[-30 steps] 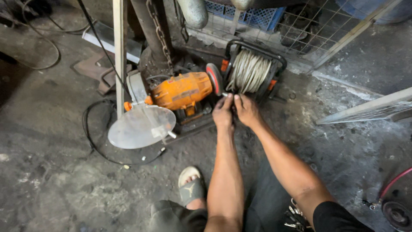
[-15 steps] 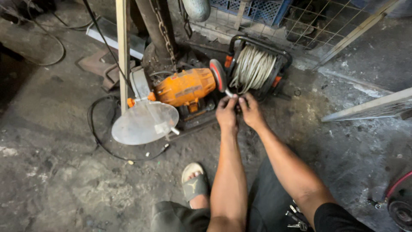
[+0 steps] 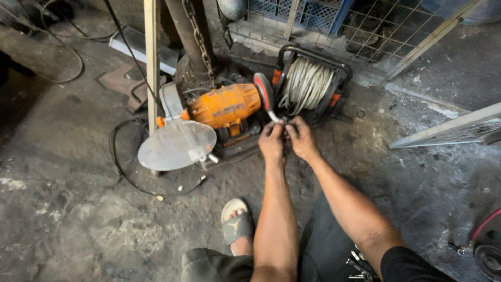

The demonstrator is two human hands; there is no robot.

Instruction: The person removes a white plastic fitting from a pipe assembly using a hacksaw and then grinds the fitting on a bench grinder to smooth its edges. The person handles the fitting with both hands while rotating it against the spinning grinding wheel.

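**Both hands pinch a small piece at the grinder's wheel**

The small metal piece [image 3: 273,116] sits at the lower edge of the grinding wheel [image 3: 264,91], a thin pale sliver poking up from between the fingertips. The left hand [image 3: 272,142] and the right hand [image 3: 301,138] are closed around it side by side, fingers curled tight and touching each other, so the piece lies right at the fingertips, just under the wheel. How much of it is hidden inside the grip I cannot tell.

Compared with a second ago, the hands are in the same spot against the wheel; only the view has drifted a little, so the work at the wheel looks to be continuing rather than ending.

The wheel belongs to an orange bench grinder [image 3: 224,107] standing on the concrete floor [image 3: 73,209]. A clear round shield [image 3: 176,144] hangs at the grinder's other end. Just behind the hands stands a cable reel [image 3: 308,83] wound with pale cord. Nearer the person, a sandalled foot [image 3: 236,225] rests on the floor.
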